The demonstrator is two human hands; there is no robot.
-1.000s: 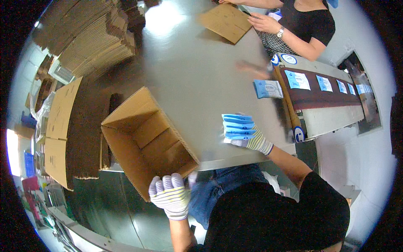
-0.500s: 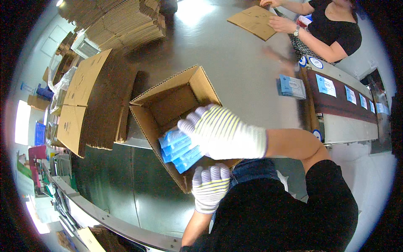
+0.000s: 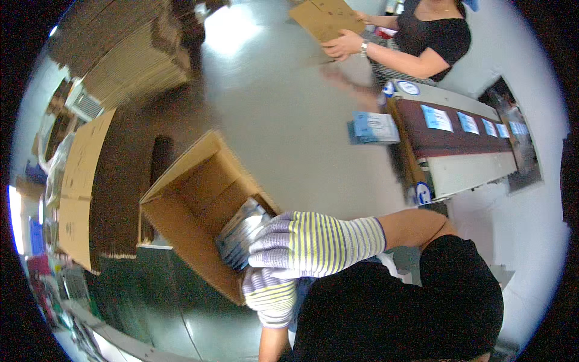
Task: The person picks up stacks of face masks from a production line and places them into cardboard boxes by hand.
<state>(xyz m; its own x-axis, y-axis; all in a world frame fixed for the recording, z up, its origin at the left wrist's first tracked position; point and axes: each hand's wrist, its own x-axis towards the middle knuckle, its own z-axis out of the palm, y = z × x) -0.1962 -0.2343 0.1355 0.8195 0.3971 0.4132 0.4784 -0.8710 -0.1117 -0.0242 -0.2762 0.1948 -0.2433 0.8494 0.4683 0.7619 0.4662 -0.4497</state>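
Note:
An open brown cardboard box (image 3: 181,211) sits tilted near my body. Inside, at its near right end, lie several blue and white flat packets (image 3: 236,236). My right hand (image 3: 313,244), in a white glove with yellow and purple stripes, lies over the box's near right side beside the packets. Its fingers are together and bent; its palm side is hidden. Just below, my left hand (image 3: 270,297), gloved alike, is closed on the box's near edge, its fingers partly covered by the right hand.
Folded cardboard stacks stand at the left (image 3: 84,187) and far left (image 3: 129,66). Right of the box, a packet pile (image 3: 374,128) lies by a dark conveyor belt (image 3: 416,136) carrying spaced packets. Across the metal table (image 3: 289,114), a co-worker holds a flat carton (image 3: 325,21).
The view has shifted, moving the surroundings left. My right hand has drawn back from the packets toward my left hand, and the packets lie deeper in the box. The co-worker's carton has tilted up.

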